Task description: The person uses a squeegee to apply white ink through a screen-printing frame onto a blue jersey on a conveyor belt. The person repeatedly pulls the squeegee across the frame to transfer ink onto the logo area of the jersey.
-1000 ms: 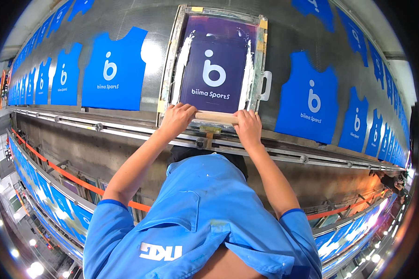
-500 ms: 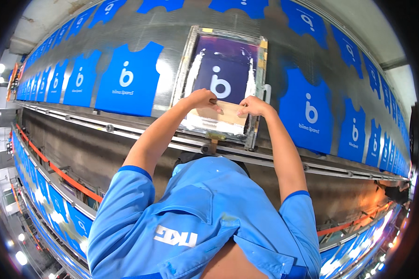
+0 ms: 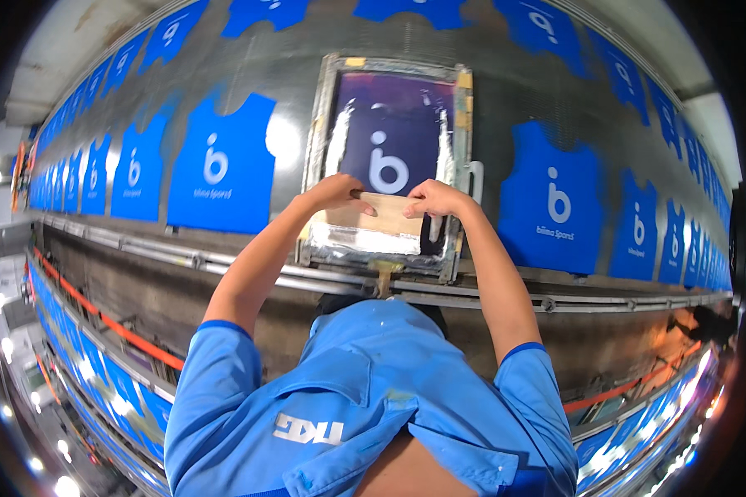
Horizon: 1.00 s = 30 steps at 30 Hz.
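Note:
A wooden-handled squeegee (image 3: 385, 217) lies crosswise in the near part of a screen-printing frame (image 3: 464, 116). My left hand (image 3: 337, 195) is closed on its left end, thumb lying along the near face. My right hand (image 3: 436, 200) grips the right end, with the thumb against the wood. Beyond the squeegee, dark mesh (image 3: 406, 132) shows a pale round logo. White ink (image 3: 365, 238) spreads along the near side of the squeegee, and more streaks the mesh's side edges. The squeegee's lower edge is hidden.
Blue shirt-shaped pieces with white logos, such as one on the left (image 3: 224, 166) and one on the right (image 3: 555, 203), lie in rows on the long grey table (image 3: 307, 41). A metal rail (image 3: 506, 300) runs along its near edge. Another table of blue pieces stands behind me.
Both hands and the squeegee have shifted slightly left within the frame. A dark strip of mesh now shows at its near right. The whole view has also moved a little.

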Each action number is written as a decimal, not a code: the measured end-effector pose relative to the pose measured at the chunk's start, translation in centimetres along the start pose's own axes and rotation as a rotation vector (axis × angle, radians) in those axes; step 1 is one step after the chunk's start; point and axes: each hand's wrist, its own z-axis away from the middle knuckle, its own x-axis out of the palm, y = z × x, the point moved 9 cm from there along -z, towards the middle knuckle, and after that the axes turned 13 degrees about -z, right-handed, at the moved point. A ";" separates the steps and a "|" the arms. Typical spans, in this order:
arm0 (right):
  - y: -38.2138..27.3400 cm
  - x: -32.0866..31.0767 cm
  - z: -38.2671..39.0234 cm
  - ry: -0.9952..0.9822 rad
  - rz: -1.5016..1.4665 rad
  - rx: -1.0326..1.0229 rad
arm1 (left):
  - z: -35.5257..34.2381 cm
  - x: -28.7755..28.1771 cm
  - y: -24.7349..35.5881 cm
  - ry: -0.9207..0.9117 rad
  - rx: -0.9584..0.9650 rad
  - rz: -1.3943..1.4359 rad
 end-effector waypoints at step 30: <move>5.0 -12.3 8.4 1.360 -0.455 -0.264 | 12.7 4.2 11.7 0.490 -0.055 -0.086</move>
